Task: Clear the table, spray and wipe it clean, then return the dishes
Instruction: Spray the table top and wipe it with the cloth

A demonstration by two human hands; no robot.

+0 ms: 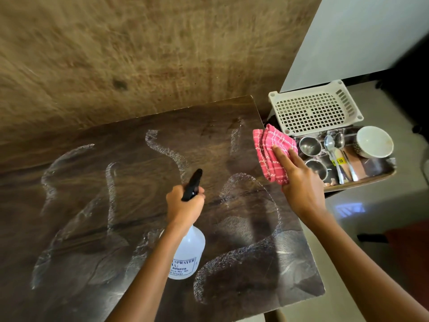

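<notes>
The dark wooden table [97,205] carries wet, foamy wipe streaks across its top. My left hand [185,205] grips the black trigger head of a white spray bottle [189,254] held above the table's middle. My right hand [299,184] presses a folded pink checked cloth [269,149] flat at the table's right edge with straight fingers. To the right, a tray [376,175] holds two steel cups [310,146], spoons [334,156] and a white bowl [373,141].
A white perforated plastic basket [313,108] stands behind the tray, beside the table's far right corner. A brown textured wall runs along the table's far edge. Pale floor lies to the right and below the tray.
</notes>
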